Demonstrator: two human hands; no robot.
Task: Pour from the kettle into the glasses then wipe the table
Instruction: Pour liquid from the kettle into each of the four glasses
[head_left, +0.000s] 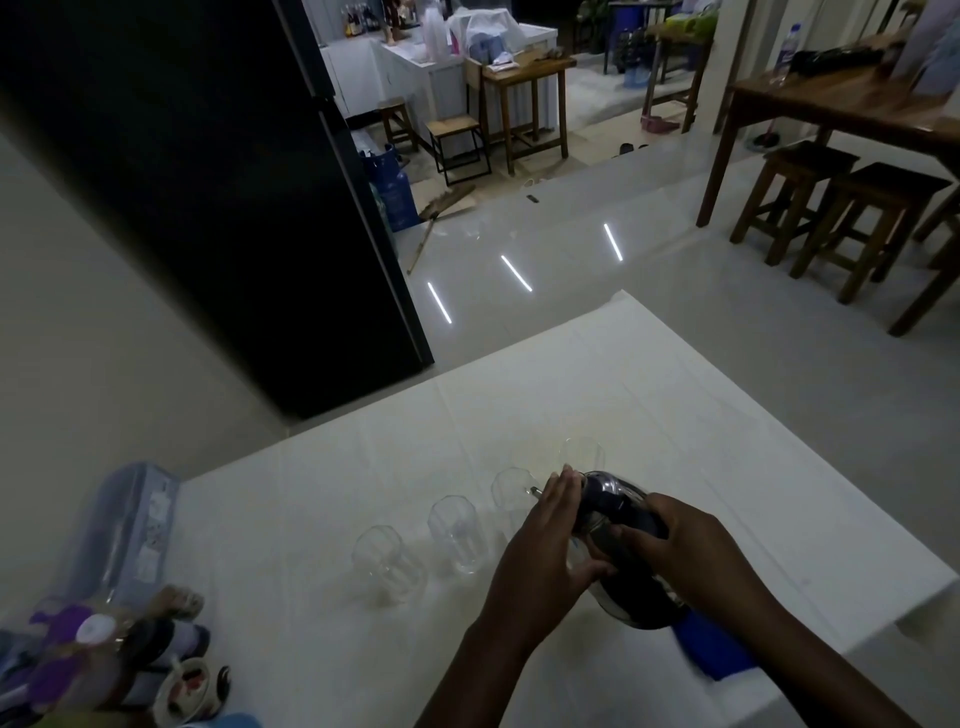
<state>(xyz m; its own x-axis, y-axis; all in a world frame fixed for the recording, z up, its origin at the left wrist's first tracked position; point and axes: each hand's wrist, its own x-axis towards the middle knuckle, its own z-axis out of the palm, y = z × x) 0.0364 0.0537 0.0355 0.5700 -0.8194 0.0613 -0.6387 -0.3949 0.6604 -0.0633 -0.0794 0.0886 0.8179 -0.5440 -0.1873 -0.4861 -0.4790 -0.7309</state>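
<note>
A shiny dark kettle (618, 525) is tilted over the white table (675, 395), its spout pointing at a clear glass (511, 491). My right hand (691, 551) grips the kettle's handle. My left hand (545, 540) lies flat against the kettle's left side and lid. Several clear glasses stand in a diagonal row: one at the near left (382, 561), one beside it (457, 535), and the far one (584, 454) behind the kettle. A blue cloth (717, 654) lies on the table under my right forearm.
At the table's left edge stand a clear plastic box (124, 525), bottles with purple caps (67, 649) and a small bowl (187, 691). A black fridge (208, 197) rises beyond the table. Wooden stools (841, 218) stand on the floor at the right.
</note>
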